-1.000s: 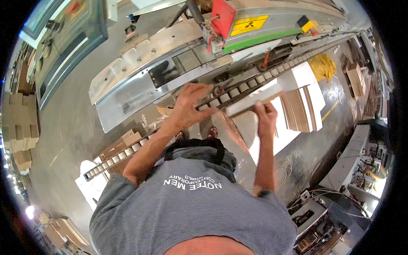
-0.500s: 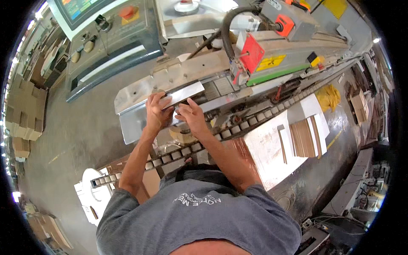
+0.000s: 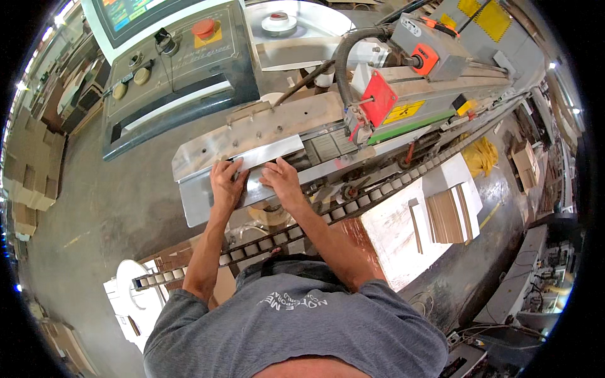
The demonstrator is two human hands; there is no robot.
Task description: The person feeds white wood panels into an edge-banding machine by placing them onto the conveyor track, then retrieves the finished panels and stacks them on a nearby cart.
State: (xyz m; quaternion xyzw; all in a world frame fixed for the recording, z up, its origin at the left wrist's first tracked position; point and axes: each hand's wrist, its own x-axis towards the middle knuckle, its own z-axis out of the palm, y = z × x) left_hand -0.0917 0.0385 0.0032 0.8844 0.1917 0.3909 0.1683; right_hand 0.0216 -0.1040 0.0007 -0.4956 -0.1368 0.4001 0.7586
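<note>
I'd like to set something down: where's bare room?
Bare: the metal plate left of the left hand, and the scuffed white surface left of the brown strips. Crowded: along the pale strip, where the right hand is too.

I am counting two bare hands, one left hand (image 3: 227, 184) and one right hand (image 3: 282, 183), and one long, flat white strip (image 3: 274, 150). Far left, I am seeing one lit, multicoloured screen (image 3: 135, 11), one round red push button (image 3: 203, 28) and two rounded beige knobs (image 3: 142, 76). One flat red plate (image 3: 380, 96) is standing far right; nearer, one crumpled yellow bundle (image 3: 481, 157) is lying.
</note>
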